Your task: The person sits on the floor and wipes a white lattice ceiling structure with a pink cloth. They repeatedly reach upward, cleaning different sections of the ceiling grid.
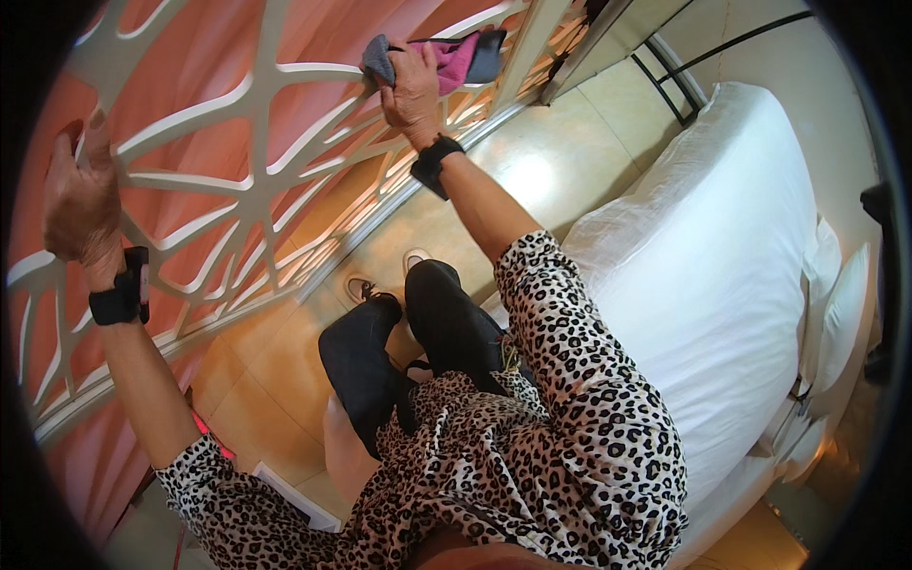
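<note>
A white lattice screen (258,153) with irregular cut-out openings stands in front of me, and pink curtain fabric (203,142) shows through it. My left hand (82,196) grips a strut at the left side of the screen, fingers partly hidden behind it. Higher up and to the right, my right hand (413,89) is closed on a pink and grey cloth (456,63). The cloth lies against the lattice near its right-hand frame post, with one grey end bunched by my fingers. Black bands circle both wrists.
Behind my right arm is a bed with a white cover (698,249) and white pillows (841,328). Metal track (370,224) runs along the tiled floor (263,385) below the screen. A black metal frame (666,78) stands beyond the bed. My knees are bent close to the screen.
</note>
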The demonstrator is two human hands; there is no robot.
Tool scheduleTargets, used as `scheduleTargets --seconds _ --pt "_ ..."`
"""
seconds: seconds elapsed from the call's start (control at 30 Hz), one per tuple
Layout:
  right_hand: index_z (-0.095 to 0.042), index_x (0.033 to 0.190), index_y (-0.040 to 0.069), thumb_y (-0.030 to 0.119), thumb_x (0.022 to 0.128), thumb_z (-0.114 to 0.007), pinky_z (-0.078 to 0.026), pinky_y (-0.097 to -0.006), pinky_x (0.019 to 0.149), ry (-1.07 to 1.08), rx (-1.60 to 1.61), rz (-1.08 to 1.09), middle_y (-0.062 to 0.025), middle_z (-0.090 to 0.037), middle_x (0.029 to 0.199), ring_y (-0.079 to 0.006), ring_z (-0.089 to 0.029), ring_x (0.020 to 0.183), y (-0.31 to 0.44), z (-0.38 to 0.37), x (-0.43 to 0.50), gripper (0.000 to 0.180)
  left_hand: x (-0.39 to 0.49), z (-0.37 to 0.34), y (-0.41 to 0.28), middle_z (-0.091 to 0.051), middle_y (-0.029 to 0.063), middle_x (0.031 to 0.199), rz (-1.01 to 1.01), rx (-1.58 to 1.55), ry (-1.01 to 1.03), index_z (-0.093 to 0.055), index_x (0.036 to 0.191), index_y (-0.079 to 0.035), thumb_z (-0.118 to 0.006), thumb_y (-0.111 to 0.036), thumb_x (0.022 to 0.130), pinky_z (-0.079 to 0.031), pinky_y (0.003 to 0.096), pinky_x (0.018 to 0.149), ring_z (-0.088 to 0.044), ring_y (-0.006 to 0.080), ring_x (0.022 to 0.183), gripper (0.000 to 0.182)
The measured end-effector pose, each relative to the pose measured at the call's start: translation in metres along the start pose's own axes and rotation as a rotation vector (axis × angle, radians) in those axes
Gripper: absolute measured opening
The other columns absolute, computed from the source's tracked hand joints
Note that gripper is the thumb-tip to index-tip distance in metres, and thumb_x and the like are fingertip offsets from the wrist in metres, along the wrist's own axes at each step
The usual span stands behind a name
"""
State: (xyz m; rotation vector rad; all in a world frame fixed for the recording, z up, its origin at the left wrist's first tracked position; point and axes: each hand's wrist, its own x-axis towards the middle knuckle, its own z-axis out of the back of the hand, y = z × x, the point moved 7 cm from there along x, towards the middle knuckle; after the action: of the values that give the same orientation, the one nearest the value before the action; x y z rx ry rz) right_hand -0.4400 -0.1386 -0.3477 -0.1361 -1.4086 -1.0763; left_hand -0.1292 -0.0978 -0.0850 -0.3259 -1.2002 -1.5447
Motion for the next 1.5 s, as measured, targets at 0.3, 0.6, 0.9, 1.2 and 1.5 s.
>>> scheduleTargets --seconds 0.3,0.6,0.9,1.2,1.5 --pt "-0.056 0.089 0.008 0.016 0.087 -0.052 -0.041 -0.0463 0.081 0.362 -0.44 0.01 -0.0152 -0.061 0.085 -0.0373 -0.055 0.086 -0.106 0.042 0.084 0.01 0.009 0.031 0.0 -0.062 -0.0012 0.055 0.044 -0.092 -0.109 -0.075 0.083 -0.017 -0.052 -0.061 0.085 -0.042 0.0251 0.041 -0.059 0.013 0.048 0.05" --pt "-0.055 0.092 0.006 0.013 0.076 -0.062 -0.04 -0.0471 0.088 0.169 -0.232 0.139 -0.0146 -0.058 0.088 -0.0345 -0.055 0.088 -0.043 0.027 0.049 0.018 0.001 0.032 -0.004 -0.068 0.0002 0.07 -0.017 -0.037 -0.073 -0.07 0.092 -0.019 -0.049 -0.06 0.088 -0.045 0.029 0.042 -0.064 0.0182 0.057 0.046" --pt "-0.056 0.111 -0.001 0.0 0.075 -0.062 -0.041 -0.041 0.095 -0.15 0.13 -0.35 -0.0244 -0.053 0.123 -0.0415 -0.05 0.113 0.057 -0.006 -0.054 0.037 0.002 0.007 -0.008 -0.07 0.0016 0.078 -0.023 -0.082 -0.053 -0.07 0.092 -0.019 -0.045 -0.067 0.086 -0.05 0.0347 0.048 -0.067 0.0227 0.065 0.054" --pt "-0.059 0.1 0.004 -0.002 0.065 -0.066 -0.044 -0.0451 0.093 0.229 0.12 -0.063 -0.0173 -0.057 0.112 -0.038 -0.05 0.117 0.139 -0.048 -0.074 0.036 0.002 0.018 -0.033 -0.064 0.004 0.062 -0.088 -0.068 -0.225 -0.069 0.083 -0.017 -0.044 -0.066 0.087 -0.047 0.0345 0.04 -0.063 0.0227 0.053 0.055" --pt "-0.058 0.107 0.0 0.005 0.088 -0.057 -0.048 -0.0244 0.072 0.15 1.091 -1.056 -0.0035 -0.063 0.091 -0.011 -0.059 0.081 0.092 0.0 -0.04 0.02 -0.005 0.022 -0.04 -0.064 0.0057 0.064 -0.043 -0.105 -0.252 -0.067 0.081 -0.013 -0.049 -0.061 0.087 -0.05 0.0321 0.047 -0.064 0.0218 0.058 0.051"
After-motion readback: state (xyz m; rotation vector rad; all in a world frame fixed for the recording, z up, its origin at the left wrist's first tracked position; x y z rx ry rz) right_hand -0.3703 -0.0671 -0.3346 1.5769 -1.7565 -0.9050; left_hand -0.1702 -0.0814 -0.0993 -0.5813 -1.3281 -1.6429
